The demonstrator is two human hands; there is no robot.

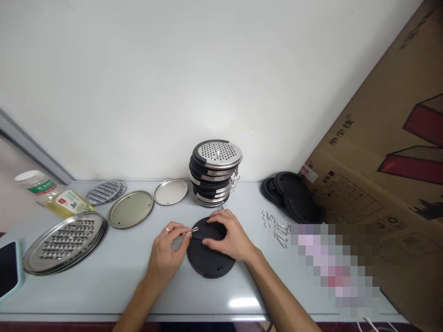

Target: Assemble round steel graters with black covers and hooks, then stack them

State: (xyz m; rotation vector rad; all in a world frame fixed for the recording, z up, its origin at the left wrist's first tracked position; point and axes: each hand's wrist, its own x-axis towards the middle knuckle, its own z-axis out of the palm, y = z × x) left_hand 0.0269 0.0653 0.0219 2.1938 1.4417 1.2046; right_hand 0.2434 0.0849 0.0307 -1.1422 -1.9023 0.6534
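Seen in the head view, a person is bent over a pale grey, smooth tabletop [138, 286], both bare hands busy at a black, round, flat disc [212, 263] lying near the middle, towards the front edge. The left hand [168, 251], with a ring on 1 finger, is pinching a small, shiny, bent metal wire piece [195, 229] between thumb and fingertips, just above the disc's left side. The right hand [235, 237] arches over the same disc, thumb on its upper face and fingers spread away towards the far rim; I cannot tell whether they grip it. Behind them, near the white wall [138, 83], rises a tall stack of silver metal graters with black curved edging [221, 154]. Over to the left I see 2 plain, round, silver metal plates [130, 210], a grey, round grater plate [107, 191] lying flat, and, closer to the front, a pile of large, round, silver grater plates [65, 246]. A clear jar with a white lid [71, 203] is beside them, and a dark-screened phone in a pale blue case [8, 269] sits at the corner. On the right, thin silver wire rings and loops [281, 237] lie scattered before several black round discs [298, 199], close by a big brown cardboard box [367, 161].
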